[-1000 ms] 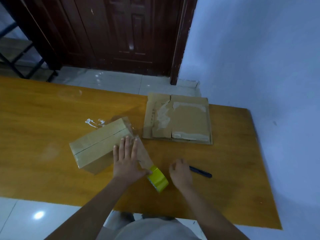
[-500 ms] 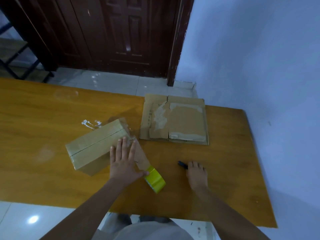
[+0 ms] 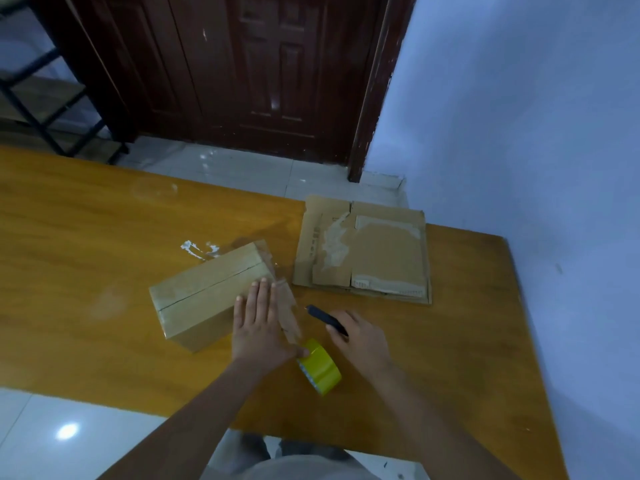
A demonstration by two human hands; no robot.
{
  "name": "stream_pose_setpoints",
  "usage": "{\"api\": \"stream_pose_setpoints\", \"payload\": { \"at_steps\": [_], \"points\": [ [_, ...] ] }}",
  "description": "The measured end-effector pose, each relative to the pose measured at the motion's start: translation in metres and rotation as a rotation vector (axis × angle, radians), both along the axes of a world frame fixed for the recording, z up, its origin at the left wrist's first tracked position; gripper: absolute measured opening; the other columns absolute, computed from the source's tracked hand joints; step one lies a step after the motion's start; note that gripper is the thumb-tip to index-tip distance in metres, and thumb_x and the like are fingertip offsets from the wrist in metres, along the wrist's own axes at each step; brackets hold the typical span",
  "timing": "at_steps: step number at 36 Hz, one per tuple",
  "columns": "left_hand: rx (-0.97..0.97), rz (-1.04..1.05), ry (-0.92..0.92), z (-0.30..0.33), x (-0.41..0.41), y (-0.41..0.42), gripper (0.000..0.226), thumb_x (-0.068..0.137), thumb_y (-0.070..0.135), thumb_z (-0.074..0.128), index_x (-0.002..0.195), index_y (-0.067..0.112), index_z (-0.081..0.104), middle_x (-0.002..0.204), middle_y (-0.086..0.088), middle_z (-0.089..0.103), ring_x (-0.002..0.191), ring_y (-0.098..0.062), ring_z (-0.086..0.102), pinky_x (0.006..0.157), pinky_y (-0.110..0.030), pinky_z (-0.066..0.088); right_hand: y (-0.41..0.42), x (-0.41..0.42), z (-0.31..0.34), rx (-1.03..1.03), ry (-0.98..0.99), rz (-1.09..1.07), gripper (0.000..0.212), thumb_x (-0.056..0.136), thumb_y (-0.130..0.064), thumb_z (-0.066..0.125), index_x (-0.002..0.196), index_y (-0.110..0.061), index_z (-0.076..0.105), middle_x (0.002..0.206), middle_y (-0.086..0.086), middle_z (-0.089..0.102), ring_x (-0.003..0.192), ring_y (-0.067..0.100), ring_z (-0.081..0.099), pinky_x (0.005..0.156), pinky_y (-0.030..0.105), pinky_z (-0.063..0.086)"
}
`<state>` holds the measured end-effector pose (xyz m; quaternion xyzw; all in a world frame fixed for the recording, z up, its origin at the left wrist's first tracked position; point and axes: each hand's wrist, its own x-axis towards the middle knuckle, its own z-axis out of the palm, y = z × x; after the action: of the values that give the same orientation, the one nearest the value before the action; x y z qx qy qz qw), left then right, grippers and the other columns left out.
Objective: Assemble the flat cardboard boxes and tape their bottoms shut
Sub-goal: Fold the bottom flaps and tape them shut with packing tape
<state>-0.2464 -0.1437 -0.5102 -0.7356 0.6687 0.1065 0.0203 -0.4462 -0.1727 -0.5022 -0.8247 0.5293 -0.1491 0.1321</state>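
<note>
An assembled cardboard box [image 3: 204, 292] lies on the wooden table [image 3: 86, 237], its taped seam facing up. My left hand [image 3: 258, 327] presses flat on the box's near right end, fingers straight. A strip of clear tape [image 3: 289, 313] runs from the box down to a yellow tape roll [image 3: 322, 367] by my left thumb. My right hand [image 3: 360, 337] grips a dark utility knife [image 3: 325, 318], its tip pointing toward the tape strip. A stack of flat cardboard boxes [image 3: 367, 254] lies behind, to the right.
Bits of torn tape [image 3: 199, 249] stick to the table behind the box. The table's right edge runs close to a blue wall [image 3: 536, 133]. A dark wooden door [image 3: 242, 71] and tiled floor lie beyond the far edge.
My right hand reached right to the knife, picked it up and brought it back toward the tape strip. My left hand stayed on the box.
</note>
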Motion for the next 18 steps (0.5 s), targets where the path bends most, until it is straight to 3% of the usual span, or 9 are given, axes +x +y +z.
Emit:
{"api": "stream_pose_setpoints", "payload": {
  "at_steps": [9, 12, 14, 16, 18],
  "points": [
    [0.019, 0.014, -0.063, -0.001, 0.001, -0.002, 0.140, 0.048, 0.097, 0.031, 0.148, 0.006, -0.003, 0.158, -0.012, -0.004, 0.144, -0.025, -0.013, 0.117, -0.048, -0.004, -0.012, 0.014, 0.006, -0.072, -0.062, 0.123, 0.017, 0.082, -0.021, 0.065, 0.098, -0.025, 0.058, 0.090, -0.007, 0.059, 0.049, 0.008, 0.053, 0.034, 0.014, 0.033],
    [0.000, 0.001, -0.054, 0.001, -0.001, -0.001, 0.137, 0.055, 0.095, 0.035, 0.139, 0.009, -0.030, 0.148, -0.008, -0.036, 0.136, -0.023, -0.034, 0.113, -0.046, -0.019, -0.016, 0.020, 0.011, -0.125, -0.050, 0.176, 0.020, 0.078, -0.014, 0.069, 0.092, -0.023, 0.059, 0.088, -0.005, 0.059, 0.047, 0.009, 0.052, 0.033, 0.016, 0.035],
    [-0.006, 0.005, -0.051, 0.004, -0.002, -0.002, 0.135, 0.058, 0.094, 0.036, 0.135, 0.009, -0.037, 0.143, -0.007, -0.044, 0.133, -0.023, -0.039, 0.111, -0.045, -0.023, -0.019, 0.024, 0.015, -0.137, -0.018, 0.209, 0.021, 0.075, -0.010, 0.072, 0.088, -0.022, 0.060, 0.088, -0.005, 0.059, 0.050, 0.010, 0.054, 0.034, 0.018, 0.039],
    [0.006, 0.005, -0.053, 0.006, -0.003, 0.000, 0.136, 0.058, 0.094, 0.035, 0.135, 0.009, -0.036, 0.143, -0.007, -0.044, 0.134, -0.024, -0.038, 0.110, -0.045, -0.024, -0.022, 0.027, 0.017, -0.136, 0.019, 0.237, 0.023, 0.072, -0.008, 0.075, 0.085, -0.023, 0.062, 0.086, -0.006, 0.059, 0.053, 0.010, 0.055, 0.035, 0.018, 0.040],
    [-0.001, 0.012, -0.066, 0.007, -0.002, 0.000, 0.138, 0.053, 0.096, 0.034, 0.144, 0.007, -0.019, 0.151, -0.009, -0.028, 0.140, -0.025, -0.028, 0.113, -0.046, -0.019, -0.024, 0.030, 0.019, -0.142, 0.061, 0.263, 0.024, 0.068, -0.007, 0.077, 0.081, -0.023, 0.063, 0.082, -0.006, 0.058, 0.051, 0.011, 0.054, 0.035, 0.017, 0.037]
  ]
}}
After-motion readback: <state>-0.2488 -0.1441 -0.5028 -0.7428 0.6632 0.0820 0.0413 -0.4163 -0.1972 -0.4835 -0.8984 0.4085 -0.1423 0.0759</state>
